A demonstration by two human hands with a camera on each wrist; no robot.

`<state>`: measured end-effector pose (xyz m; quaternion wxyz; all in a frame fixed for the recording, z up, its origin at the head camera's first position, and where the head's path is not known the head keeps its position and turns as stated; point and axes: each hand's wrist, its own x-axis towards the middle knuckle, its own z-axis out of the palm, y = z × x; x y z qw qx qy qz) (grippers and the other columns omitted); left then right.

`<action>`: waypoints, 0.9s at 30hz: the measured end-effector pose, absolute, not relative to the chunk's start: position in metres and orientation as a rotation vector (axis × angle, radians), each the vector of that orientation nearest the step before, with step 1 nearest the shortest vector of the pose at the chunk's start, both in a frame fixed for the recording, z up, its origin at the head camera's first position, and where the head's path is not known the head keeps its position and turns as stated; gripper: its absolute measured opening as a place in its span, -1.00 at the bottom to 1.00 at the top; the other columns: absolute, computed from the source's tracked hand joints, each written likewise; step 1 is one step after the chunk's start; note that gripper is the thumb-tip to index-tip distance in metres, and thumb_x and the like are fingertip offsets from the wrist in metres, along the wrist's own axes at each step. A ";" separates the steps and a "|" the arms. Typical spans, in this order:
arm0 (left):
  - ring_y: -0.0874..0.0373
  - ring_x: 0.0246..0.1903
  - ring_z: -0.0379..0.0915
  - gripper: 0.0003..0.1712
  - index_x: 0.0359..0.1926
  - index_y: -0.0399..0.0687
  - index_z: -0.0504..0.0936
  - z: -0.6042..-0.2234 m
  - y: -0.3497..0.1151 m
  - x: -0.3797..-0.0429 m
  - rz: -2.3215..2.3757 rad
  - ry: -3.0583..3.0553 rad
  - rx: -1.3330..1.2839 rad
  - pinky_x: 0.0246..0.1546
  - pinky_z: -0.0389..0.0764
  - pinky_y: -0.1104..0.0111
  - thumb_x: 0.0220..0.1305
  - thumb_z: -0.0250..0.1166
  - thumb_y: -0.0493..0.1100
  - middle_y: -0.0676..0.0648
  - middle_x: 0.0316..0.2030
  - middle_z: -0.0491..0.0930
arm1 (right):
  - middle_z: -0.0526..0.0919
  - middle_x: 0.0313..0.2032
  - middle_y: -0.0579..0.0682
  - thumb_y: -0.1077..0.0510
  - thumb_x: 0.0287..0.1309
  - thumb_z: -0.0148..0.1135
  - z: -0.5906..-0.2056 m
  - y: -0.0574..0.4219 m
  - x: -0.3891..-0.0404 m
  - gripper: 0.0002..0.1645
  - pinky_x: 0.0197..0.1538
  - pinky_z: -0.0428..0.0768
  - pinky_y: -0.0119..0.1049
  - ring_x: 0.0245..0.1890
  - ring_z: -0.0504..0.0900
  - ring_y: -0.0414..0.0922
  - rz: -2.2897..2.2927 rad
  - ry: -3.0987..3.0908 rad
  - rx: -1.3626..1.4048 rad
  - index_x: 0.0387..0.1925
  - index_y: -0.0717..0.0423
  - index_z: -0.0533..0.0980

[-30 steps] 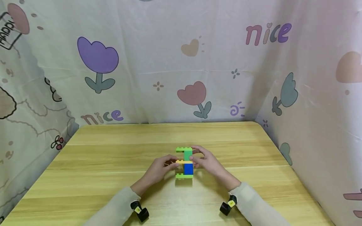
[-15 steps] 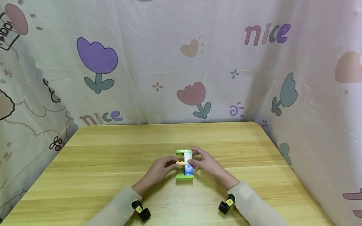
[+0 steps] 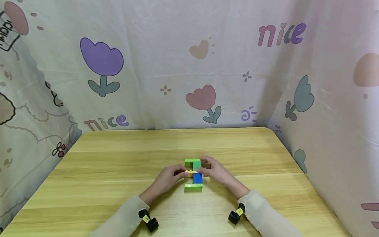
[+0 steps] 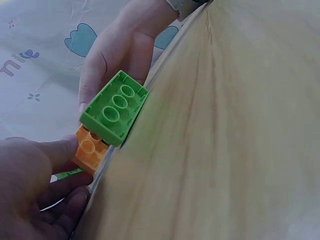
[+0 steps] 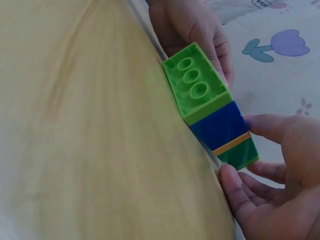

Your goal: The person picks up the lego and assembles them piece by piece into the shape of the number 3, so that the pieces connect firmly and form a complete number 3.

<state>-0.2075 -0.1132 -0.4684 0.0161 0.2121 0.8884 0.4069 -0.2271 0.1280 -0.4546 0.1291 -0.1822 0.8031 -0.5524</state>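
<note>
Both hands hold one stack of toy building bricks near the middle of the table. Its ends are two lime green plates, one far (image 3: 192, 160) and one near (image 3: 193, 187). Between them sit a blue brick (image 3: 197, 178), an orange plate (image 3: 189, 172) and a darker green brick (image 3: 196, 165). My left hand (image 3: 164, 179) pinches the left end of the orange plate between thumb and fingers. On the right side, my right hand (image 3: 217, 171) grips the stack, its thumb near the orange plate. Hollow round tubes show under the near lime plate (image 5: 195, 85) in the right wrist view.
The stack is on or just above the wooden table (image 3: 118, 158); I cannot tell which. A printed cloth (image 3: 154, 65) hangs behind the table and along both sides. A small black camera sits on each wrist, left (image 3: 148, 221) and right (image 3: 237, 214).
The far end of the brick stack has come slightly down and toward me, with both hands following a little. Each hand keeps its hold.
</note>
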 end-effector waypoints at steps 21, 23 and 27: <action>0.25 -0.27 0.48 -0.66 0.03 0.13 0.68 -0.467 -0.108 -0.212 1.264 2.717 0.643 -0.22 0.53 0.32 0.35 0.22 0.11 0.12 -0.14 0.64 | 0.45 0.18 0.18 0.01 0.30 0.27 -0.457 0.137 -0.229 -0.28 -0.09 0.64 -0.16 0.06 0.58 0.08 -1.581 2.388 -0.465 0.37 0.21 0.28; 0.25 -0.30 0.47 -0.63 0.03 0.09 0.67 -0.465 -0.108 -0.213 1.279 2.703 0.632 -0.25 0.53 0.33 0.35 0.21 0.15 0.15 -0.22 0.63 | 0.45 0.17 0.17 0.02 0.31 0.26 -0.454 0.139 -0.230 -0.28 -0.10 0.64 -0.18 0.08 0.57 0.09 -1.586 2.397 -0.443 0.38 0.21 0.27; 0.26 -0.29 0.49 -0.56 0.04 0.00 0.65 -0.461 -0.114 -0.216 1.269 2.710 0.616 -0.23 0.55 0.30 0.36 0.20 0.18 0.16 -0.26 0.61 | 0.47 0.13 0.19 0.05 0.31 0.26 -0.447 0.147 -0.233 -0.28 -0.12 0.64 -0.21 0.01 0.60 0.08 -1.545 2.458 -0.448 0.37 0.25 0.26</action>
